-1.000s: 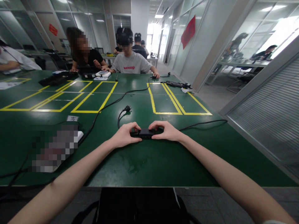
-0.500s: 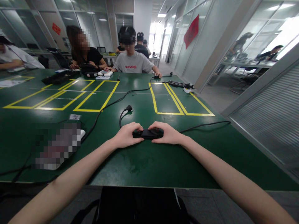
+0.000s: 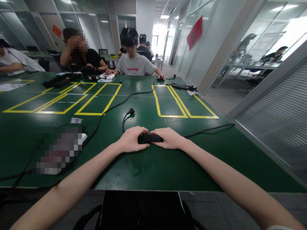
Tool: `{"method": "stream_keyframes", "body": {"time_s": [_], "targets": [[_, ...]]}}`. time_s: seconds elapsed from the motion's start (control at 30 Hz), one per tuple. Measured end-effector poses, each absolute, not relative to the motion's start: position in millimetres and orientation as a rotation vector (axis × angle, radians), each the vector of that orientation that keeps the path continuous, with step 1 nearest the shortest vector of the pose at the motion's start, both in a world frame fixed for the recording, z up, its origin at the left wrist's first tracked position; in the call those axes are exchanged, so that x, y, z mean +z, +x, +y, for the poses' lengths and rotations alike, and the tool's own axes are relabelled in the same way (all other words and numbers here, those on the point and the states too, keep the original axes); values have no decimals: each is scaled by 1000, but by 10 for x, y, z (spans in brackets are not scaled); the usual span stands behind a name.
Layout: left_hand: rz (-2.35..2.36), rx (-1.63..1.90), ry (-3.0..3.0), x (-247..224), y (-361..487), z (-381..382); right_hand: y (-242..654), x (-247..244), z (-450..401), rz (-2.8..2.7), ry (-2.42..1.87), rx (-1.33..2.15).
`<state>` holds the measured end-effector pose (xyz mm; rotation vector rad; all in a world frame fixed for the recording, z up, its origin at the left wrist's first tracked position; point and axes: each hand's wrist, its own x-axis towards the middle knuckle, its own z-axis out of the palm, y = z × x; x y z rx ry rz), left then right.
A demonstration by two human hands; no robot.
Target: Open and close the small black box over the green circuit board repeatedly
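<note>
Well, from my remote seat I start at the left of the dark green, glossy tabletop [image 3: 155,172], where a flat, white-edged slab [image 3: 59,151] lies at a slant, its upper face blurred beyond reading. Just past its far end sits a small white paper card [image 3: 76,120], and a long black cable [image 3: 95,127] passes close to the slab's right side. Further right, a black two-pin plug [image 3: 131,111] lies beyond the hands, its short cord curving down towards my left side.

Next comes my left grip [image 3: 133,139], a bare hand curled around the left end of a long, black, plastic-looking block [image 3: 153,138]. The block lies directly between my two hands, its long axis running roughly left to right, in line with both. My right grip [image 3: 168,138] is closed over the other end, fingers on top and thumb along the near side. Neither hand is nearer; each has its own end, and I judge that shared axis to matter most for any handling. Whether the block's underside touches the tabletop, I can't tell. Beyond my right wrist, a thin black cord [image 3: 208,129] trails away to the right.
</note>
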<state>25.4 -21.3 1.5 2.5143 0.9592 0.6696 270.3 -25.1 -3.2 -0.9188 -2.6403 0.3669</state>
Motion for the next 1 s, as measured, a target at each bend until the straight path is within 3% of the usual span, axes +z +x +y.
{"method": "stream_keyframes", "body": {"time_s": [0.37, 1.0], "targets": [[850, 519, 2735, -1, 253, -168, 2686, 52, -295, -2713, -942, 312], [819, 612, 2927, 6, 262, -238, 2721, 46, -316, -2739, -895, -10]]}}
